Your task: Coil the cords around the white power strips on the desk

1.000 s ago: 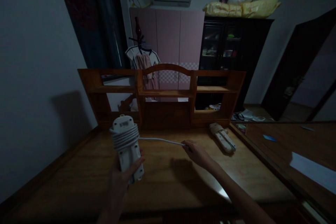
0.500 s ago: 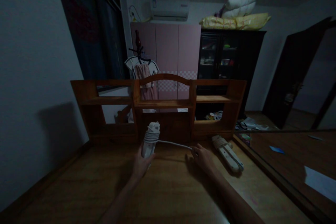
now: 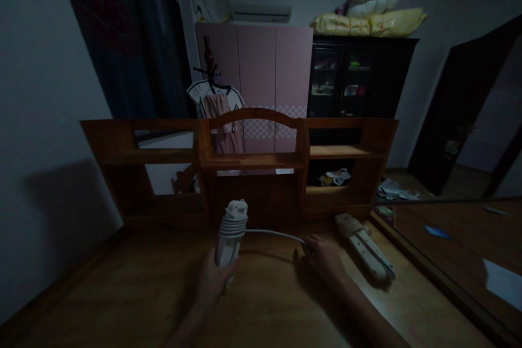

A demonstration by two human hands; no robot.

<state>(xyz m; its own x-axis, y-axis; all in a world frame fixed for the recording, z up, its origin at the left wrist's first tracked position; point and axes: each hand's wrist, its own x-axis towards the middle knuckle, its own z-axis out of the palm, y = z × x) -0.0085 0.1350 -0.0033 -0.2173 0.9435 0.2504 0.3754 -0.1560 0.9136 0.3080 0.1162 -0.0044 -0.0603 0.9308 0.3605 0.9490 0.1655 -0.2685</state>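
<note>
A white power strip (image 3: 228, 250) is held upright, slightly tilted, above the wooden desk, with its cord wound several times round its upper part. My left hand (image 3: 212, 277) is closed round its lower end. From the windings the loose cord (image 3: 273, 232) runs right, nearly straight with a slight sag, to my right hand (image 3: 322, 258). The fingers of that hand are pinched on the cord; its far end is hidden in them. To the right of my right hand, a second power strip (image 3: 367, 250) lies on the desk, its cord wrapped round the far end.
A wooden shelf unit (image 3: 253, 160) with open compartments stands along the desk's (image 3: 269, 310) far edge. On the right, beyond a raised ledge, a brown surface holds a white paper (image 3: 503, 280) and a blue card (image 3: 437, 231). A wall (image 3: 44, 185) closes off the left side.
The camera view has shifted, so the shelf looks nearer. Both hands appear slightly lower in view, and the cord between them stays stretched out. The grips are unchanged.
</note>
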